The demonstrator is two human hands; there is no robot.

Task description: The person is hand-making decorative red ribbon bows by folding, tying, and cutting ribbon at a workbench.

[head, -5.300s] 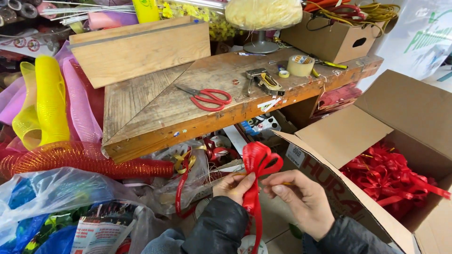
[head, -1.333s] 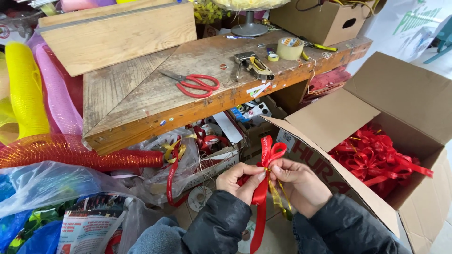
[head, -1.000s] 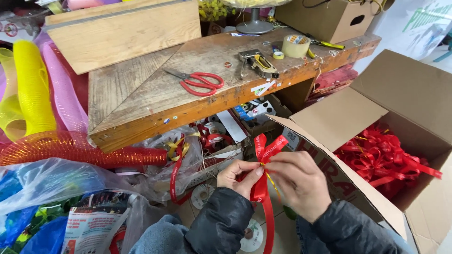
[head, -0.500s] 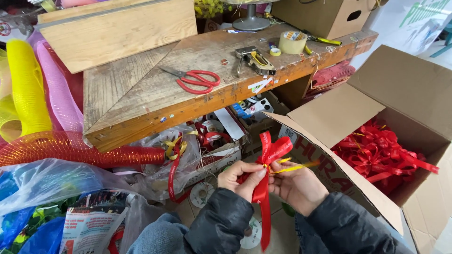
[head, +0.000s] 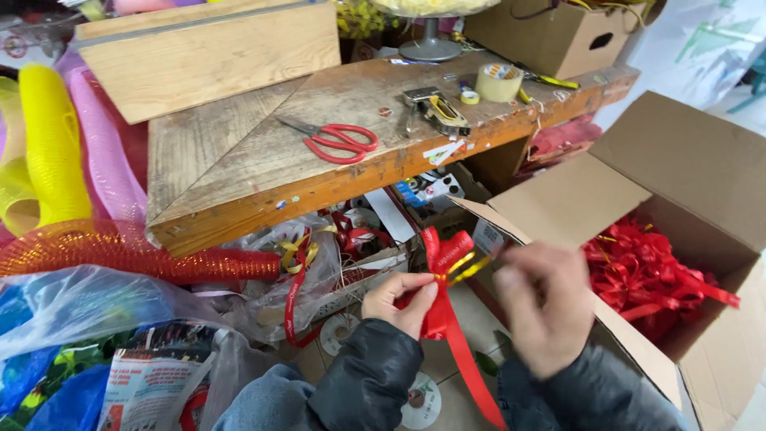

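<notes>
Since half a second earlier the right hand (head: 542, 307) has been drawn out to the right and is now blurred, a thin gold tie (head: 467, 267) stretched from it; whether its fingers are pinched on the tie cannot be told. The fingers (head: 415, 303) of the left hand (head: 399, 302) are closed on the knot of a red ribbon bow (head: 445, 254), its tail hanging below. To the right an open cardboard box (head: 686, 175) is filled with red bows (head: 646, 275). Above, red-handled scissors (head: 339, 142) and a tape roll (head: 499, 81) are laid on the wooden surface (head: 239, 168).
</notes>
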